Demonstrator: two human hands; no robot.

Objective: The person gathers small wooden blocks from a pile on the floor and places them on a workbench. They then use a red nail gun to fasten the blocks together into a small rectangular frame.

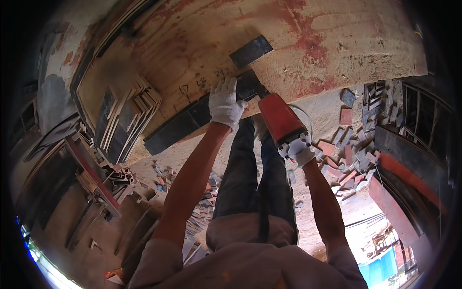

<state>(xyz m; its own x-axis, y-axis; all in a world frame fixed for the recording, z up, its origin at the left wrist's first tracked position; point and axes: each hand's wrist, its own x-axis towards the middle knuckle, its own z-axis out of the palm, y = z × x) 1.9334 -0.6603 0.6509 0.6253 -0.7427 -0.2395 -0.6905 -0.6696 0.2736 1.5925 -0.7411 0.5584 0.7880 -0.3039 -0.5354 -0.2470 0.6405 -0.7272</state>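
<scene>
A long, narrow dark-faced board (178,125) lies along the near edge of a large plywood worktop (346,43). My left hand (224,103), in a white knitted glove, rests on this board with its fingers stretched out and its thumb toward the tool. In my gloved right hand (299,150) is the rear handle of a red-bodied circular saw (280,118). Its dark front end sits at the right end of the board, close to my left thumb; the blade is not visible. A short dark rectangular offcut (251,51) lies farther in on the worktop.
Stacked dark-faced boards (130,115) stand at the worktop's left. Red and dark offcuts (344,164) litter the floor at right, with more scraps (207,202) beside my legs. Large panels (409,164) lean at the right. A red-edged plank (91,173) is at left.
</scene>
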